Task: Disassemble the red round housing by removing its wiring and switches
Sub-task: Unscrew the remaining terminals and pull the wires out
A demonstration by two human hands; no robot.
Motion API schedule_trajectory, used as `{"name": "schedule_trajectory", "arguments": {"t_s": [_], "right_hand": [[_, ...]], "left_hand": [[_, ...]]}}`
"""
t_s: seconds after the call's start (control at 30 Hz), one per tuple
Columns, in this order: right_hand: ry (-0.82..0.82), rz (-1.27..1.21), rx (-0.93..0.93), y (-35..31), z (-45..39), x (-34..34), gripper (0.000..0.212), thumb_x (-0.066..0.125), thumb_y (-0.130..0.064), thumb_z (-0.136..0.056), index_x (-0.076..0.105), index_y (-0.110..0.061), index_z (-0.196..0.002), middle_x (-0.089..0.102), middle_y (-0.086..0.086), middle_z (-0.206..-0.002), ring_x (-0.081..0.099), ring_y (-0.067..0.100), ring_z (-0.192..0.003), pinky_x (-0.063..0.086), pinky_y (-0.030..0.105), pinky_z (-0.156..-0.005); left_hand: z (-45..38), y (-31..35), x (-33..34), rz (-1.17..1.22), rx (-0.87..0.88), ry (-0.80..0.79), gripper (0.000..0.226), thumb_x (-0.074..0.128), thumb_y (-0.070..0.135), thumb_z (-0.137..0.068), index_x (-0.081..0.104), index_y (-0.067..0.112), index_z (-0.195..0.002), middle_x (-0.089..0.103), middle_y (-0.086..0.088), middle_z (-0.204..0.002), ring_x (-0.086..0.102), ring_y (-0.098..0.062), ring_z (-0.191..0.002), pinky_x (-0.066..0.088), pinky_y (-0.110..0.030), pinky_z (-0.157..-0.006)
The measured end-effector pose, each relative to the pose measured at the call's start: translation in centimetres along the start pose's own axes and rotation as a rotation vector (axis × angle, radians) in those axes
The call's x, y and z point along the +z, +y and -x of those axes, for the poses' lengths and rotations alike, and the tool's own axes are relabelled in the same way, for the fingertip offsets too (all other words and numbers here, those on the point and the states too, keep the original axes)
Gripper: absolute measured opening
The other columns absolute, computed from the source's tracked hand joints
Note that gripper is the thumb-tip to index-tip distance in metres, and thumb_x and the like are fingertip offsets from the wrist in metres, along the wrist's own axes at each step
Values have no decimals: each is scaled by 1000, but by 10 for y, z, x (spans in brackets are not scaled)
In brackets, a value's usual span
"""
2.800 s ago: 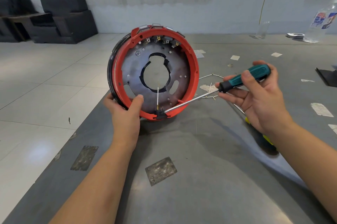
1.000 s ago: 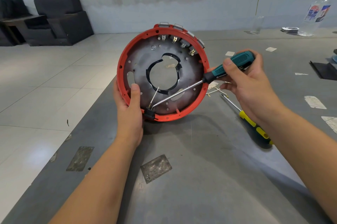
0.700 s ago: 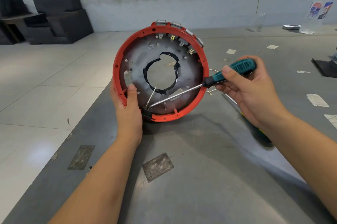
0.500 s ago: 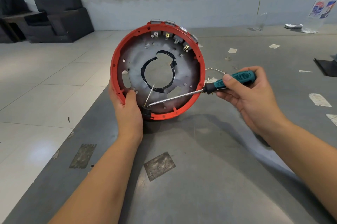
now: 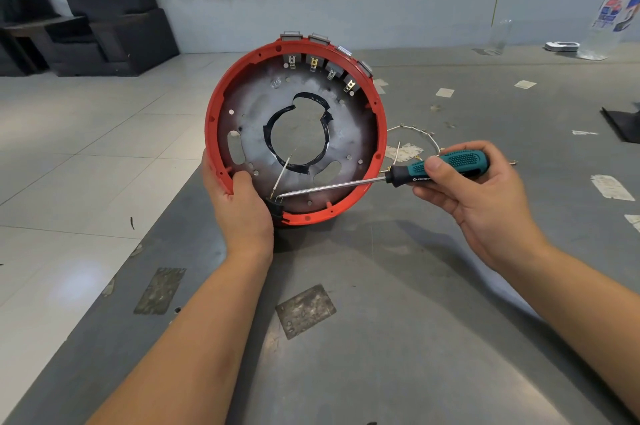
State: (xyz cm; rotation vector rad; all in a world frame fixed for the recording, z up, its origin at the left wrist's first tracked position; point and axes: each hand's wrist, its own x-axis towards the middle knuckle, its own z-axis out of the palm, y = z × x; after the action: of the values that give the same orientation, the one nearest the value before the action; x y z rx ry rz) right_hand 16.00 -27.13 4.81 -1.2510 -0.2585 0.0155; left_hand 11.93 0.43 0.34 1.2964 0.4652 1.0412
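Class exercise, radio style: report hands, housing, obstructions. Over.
Left hand grips red housing rim, propped on edge on table. Right hand holds screwdriver, tip at black switch. Nothing blocking.

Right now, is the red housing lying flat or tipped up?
Tipped up: the red housing stands on its rim, held by the left hand.

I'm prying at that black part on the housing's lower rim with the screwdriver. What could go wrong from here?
1. The screwdriver tip sits right beside the left hand thumb at the black part; a slip could stab it.
2. The red housing stands on edge on the table, steadied only by that hand, so prying force may roll or tip it.
3. The thin wire at the tip might bend or snap.
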Motion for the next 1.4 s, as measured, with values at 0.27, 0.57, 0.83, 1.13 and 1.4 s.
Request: {"name": "schedule_trajectory", "arguments": {"t_s": [0.27, 0.57, 0.83, 1.13, 1.4], "right_hand": [[11, -32, 16, 9, 5, 1, 63, 99, -47, -51, 65, -20, -96, 65, 25, -113, 75, 40, -95, 63, 39, -78], [53, -90, 0, 17, 10, 5, 51, 90, -33, -64, 59, -12, -98, 71, 9, -92, 75, 38, -95, 63, 37, -78], [51, -105, -12, 19, 13, 5, 48, 92, -35, -66, 60, -15, -96, 73, 4, -90, 75, 36, -98, 63, 39, -78], [27, -4, 0, 24, 21, 16, 51, 92, -38, -65, 58, -16, -95, 66, 9, -97, 76, 32, -97, 64, 40, -76], [59, -62, 2, 13, 17, 13, 49, 86, -30, -68, 54, -10, -100, 71, 9, -92, 76, 35, -92, 64, 34, -74]], "left_hand": [[0, -1, 0, -3, 12, 57, 61, 43, 23, -84, 53, 38, -142, 65, 13, -103, 59, -7, -92, 48, -33, -93], [0, 0, 0, -18, -17, 97, 60, 44, 26, -85, 51, 43, -142, 64, 16, -102, 59, -4, -89, 44, -28, -87], [2, 2, 1, -35, -29, 118, 59, 44, 26, -87, 47, 44, -143, 66, 20, -101, 58, 1, -83, 44, -27, -82], [4, 3, 2, -82, -58, 164, 57, 47, 28, -88, 43, 42, -143, 57, 30, -81, 55, 6, -67, 41, -27, -70], [5, 4, 1, -104, -38, 137, 57, 47, 27, -90, 42, 36, -146, 54, 36, -73, 54, 6, -63, 42, -20, -63]]}}
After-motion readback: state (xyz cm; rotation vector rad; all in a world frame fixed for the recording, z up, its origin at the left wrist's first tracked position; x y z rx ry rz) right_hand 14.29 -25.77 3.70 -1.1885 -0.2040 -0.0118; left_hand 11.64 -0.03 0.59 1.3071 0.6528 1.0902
